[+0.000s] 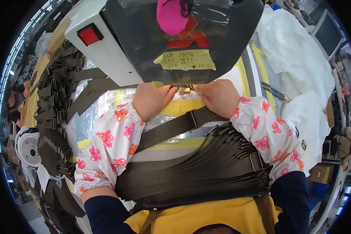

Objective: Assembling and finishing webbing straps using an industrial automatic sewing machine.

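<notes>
Both my hands work under the front of a dark grey machine head (140, 58) that looks like a sewing machine. My left hand (149, 100) is closed at the left of the work point, thumb and finger toward the middle; a dark olive webbing strap (95, 84) runs in behind it. My right hand (219, 97) pinches at the right of that point, on a strap end by a small metal piece. From under this hand a dark olive webbing strap (165, 130) with a metal slide buckle (192, 119) slants down to my left forearm. The machine head partly hides the fingertips.
A thick stack of olive straps (195, 171) lies between my forearms. More straps with buckles (52, 91) are heaped at the left. A red switch (90, 35) sits on a white box. Thread snips (273, 90) and white sheeting (296, 58) lie at right.
</notes>
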Available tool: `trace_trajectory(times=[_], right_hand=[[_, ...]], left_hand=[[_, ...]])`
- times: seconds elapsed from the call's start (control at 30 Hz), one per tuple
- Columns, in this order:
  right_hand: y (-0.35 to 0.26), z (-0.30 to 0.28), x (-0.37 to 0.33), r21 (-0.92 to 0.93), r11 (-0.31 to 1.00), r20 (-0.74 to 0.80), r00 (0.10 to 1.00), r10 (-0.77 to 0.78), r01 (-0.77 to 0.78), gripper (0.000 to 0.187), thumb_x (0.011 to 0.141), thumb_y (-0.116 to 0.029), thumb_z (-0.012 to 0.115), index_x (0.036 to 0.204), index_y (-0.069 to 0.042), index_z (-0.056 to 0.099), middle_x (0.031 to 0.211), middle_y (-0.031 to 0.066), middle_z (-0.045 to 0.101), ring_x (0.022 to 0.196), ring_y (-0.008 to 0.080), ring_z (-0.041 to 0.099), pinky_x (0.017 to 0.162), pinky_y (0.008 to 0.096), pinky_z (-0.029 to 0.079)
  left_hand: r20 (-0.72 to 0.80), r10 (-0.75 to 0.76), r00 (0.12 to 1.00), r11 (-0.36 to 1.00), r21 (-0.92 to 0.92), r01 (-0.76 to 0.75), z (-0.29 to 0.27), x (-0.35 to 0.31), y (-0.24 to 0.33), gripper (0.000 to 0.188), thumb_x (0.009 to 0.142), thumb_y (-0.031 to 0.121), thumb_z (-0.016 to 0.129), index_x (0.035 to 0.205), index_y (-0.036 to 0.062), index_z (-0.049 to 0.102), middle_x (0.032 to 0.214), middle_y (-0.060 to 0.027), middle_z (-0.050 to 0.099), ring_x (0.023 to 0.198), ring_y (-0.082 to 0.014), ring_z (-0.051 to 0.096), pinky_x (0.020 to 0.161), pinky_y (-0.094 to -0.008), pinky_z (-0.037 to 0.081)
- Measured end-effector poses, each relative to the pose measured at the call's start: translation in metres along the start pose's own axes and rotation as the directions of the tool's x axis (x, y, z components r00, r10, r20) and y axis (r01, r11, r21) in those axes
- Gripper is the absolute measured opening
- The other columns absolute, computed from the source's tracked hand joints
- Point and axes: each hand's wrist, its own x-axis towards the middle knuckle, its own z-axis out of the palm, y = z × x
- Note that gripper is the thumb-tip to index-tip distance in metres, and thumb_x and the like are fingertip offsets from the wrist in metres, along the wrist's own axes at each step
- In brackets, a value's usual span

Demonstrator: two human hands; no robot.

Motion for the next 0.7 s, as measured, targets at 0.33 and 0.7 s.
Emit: trace_trajectory(times=[0.33,0.7], right_hand=[[0.0,-0.008,-0.02,-0.162,0.963,0.038,0.976,-0.214,0.217,0.018,0.07,-0.008,0.058,0.088,-0.005,0.061,0.1,0.0141,0.064,0.057,0.0255,0.06,0.052,0.0357,0.049],[-0.012,-0.006,-0.013,0.107,0.94,-0.207,0.932,-0.299,0.325,0.017,0.062,0.001,0.056,0.078,-0.002,0.054,0.064,0.012,0.054,0.05,0.0299,0.052,0.048,0.0406,0.041]], left_hand=[[-0.021,0.227,0.974,0.974,0.033,-0.226,-0.012,-0.004,0.021,0.021,0.078,0.017,0.053,0.097,0.0093,0.058,0.081,-0.002,0.062,0.078,-0.0208,0.061,0.07,-0.0343,0.045],[-0.115,0.299,0.947,0.933,0.245,-0.264,-0.04,-0.043,0.025,0.031,0.07,0.016,0.057,0.1,0.0089,0.056,0.091,-0.0025,0.057,0.071,-0.0154,0.054,0.067,-0.0286,0.045]])
